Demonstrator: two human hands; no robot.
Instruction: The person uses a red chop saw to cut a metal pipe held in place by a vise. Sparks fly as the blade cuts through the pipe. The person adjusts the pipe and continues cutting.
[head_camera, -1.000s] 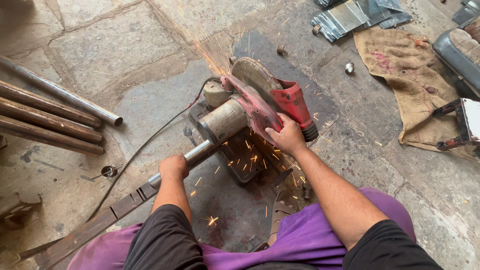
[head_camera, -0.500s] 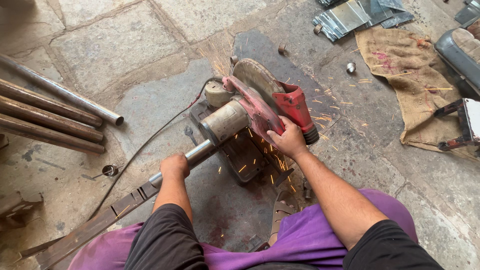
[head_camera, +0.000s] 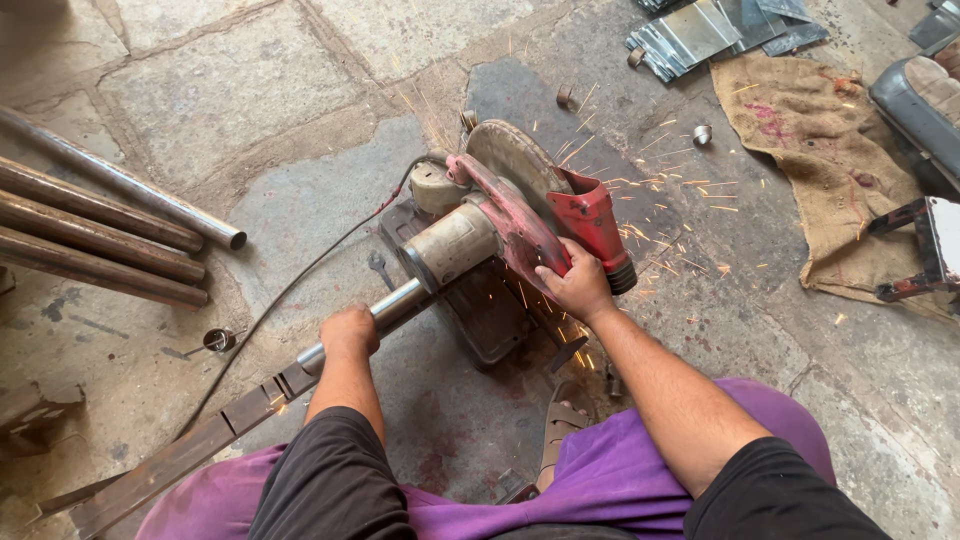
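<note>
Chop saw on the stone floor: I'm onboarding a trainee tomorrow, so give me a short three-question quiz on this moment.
1. True or false: the left hand grips the metal tube fed into the chop saw.
2. The right hand is on: A) the burlap sack; B) the saw's red handle; C) the pipes.
3. Fill in: orange ____ fly from the blade.

Key: 1 true; 2 B; 3 sparks.

Shiny metal pipe (head_camera: 395, 305), rough stone floor (head_camera: 180, 70), seemingly coarse burlap sack (head_camera: 830, 150).
</note>
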